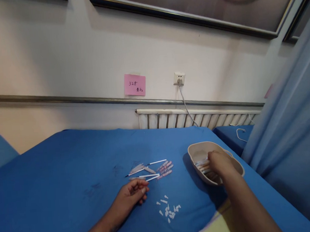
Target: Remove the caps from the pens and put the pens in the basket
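My left hand (135, 193) rests on the blue cloth with its fingers curled in and the thumb against them; nothing shows in it. Just beyond it lie white pen refills with dark tips (156, 162), clear pen barrels (149, 170) and several pink patterned pen barrels (165, 174). Small white cone-shaped pieces (170, 212) are scattered to its right. My right hand (218, 161) reaches into a beige plastic basket (199, 147), over slender pen-like parts (203, 165). Its fingers are bent downward; their tips and whatever they grip are hidden.
Blue cloth (56, 193) covers the table. A yellow pad (216, 228) lies under my right forearm. Behind stand a white radiator (171, 120) and a wall socket (179, 78) with a plugged-in cord. A blue curtain (290, 120) hangs at the right.
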{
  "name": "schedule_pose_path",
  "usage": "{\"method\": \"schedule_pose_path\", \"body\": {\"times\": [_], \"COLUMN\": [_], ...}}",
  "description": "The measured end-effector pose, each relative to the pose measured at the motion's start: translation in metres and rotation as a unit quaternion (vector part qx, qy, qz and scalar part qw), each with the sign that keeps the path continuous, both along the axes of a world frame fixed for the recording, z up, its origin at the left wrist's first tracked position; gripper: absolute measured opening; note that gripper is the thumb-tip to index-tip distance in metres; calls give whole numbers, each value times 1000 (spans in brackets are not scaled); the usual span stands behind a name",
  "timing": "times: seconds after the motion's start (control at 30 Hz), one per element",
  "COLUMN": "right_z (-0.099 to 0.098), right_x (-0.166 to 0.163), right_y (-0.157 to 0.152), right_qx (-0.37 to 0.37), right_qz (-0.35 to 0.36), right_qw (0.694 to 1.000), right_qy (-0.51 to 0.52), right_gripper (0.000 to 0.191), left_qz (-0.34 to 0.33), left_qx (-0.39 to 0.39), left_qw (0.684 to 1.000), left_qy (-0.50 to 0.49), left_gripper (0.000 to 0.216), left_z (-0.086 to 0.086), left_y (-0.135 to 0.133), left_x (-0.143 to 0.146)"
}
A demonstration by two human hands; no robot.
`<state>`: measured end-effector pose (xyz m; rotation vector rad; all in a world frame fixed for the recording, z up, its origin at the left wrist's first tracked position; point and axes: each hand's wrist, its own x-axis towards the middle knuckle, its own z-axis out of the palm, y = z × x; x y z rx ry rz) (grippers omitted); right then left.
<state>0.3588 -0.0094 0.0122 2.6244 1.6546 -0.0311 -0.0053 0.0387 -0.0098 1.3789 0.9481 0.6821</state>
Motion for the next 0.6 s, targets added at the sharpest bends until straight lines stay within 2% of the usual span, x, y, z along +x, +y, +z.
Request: {"method": "schedule_pose_path", "body": {"times": [0.6], "right_z": [5], "right_x": [-8], "right_y": [-1], "right_qx": [4], "right_qz": [-14], "right_qw": [1000], "right_qy": [5], "right_gripper": [25], "left_qz": [-1], "left_qx": [-7], "left_qw": [1000], "left_qy": [-11], "left_gripper": [31], "left_z": [-1], "left_y": [-2], "left_x": [0]}}
